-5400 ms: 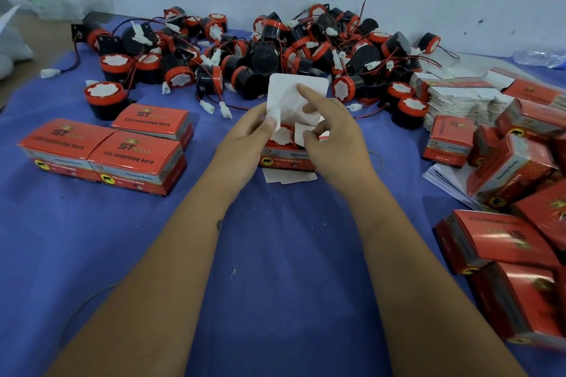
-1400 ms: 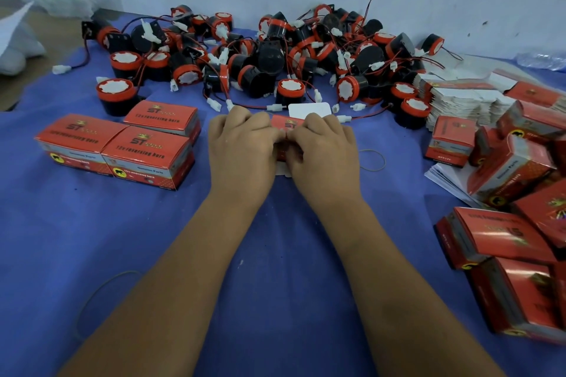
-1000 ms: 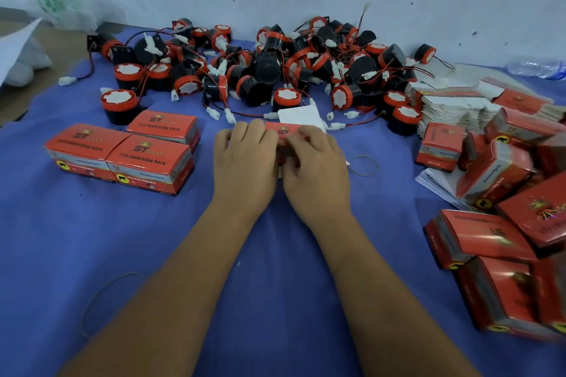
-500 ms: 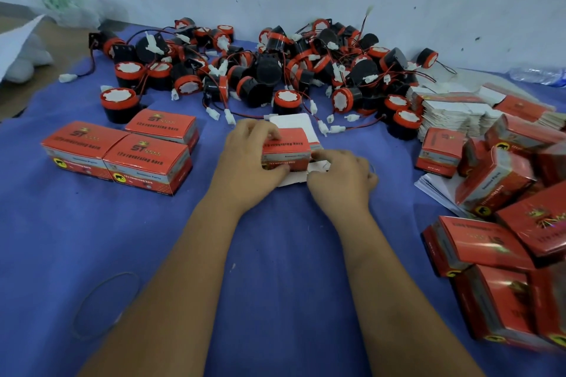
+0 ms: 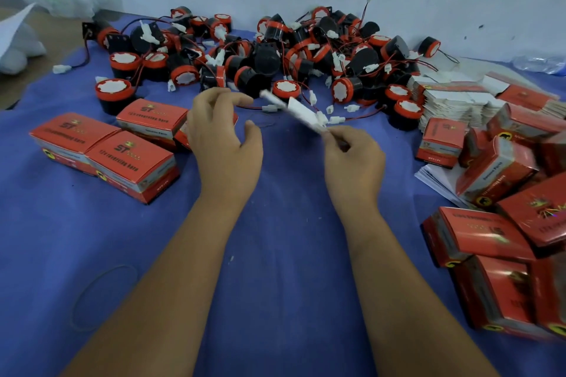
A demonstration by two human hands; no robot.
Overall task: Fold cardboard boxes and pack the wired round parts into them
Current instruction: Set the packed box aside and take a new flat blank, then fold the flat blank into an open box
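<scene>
On the far left of the tabletop (image 5: 92, 239), a rubber band (image 5: 102, 297) lies flat near your left forearm. Beyond it sit three closed boxes (image 5: 131, 159), packed side by side, with a fourth box (image 5: 183, 135) just behind your left hand and partly hidden by it. Your left hand (image 5: 223, 144) hovers over the cloth with its fingers (image 5: 214, 104) loosely curled and spread, gripping nothing. Behind both hands, against the wall, lies the heap of round parts (image 5: 269, 58), black bodies with red rims, their wires and white plugs tangled together. Your right hand (image 5: 352, 156) pinches the lower end of a flat white card (image 5: 301, 113) between thumb and fingertips; the card slants up and to the left, blurred. To the right stands a stack of flat blanks (image 5: 453, 101), and nearer you a loose pile of folded boxes (image 5: 496, 223), some tilted, one on another.
</scene>
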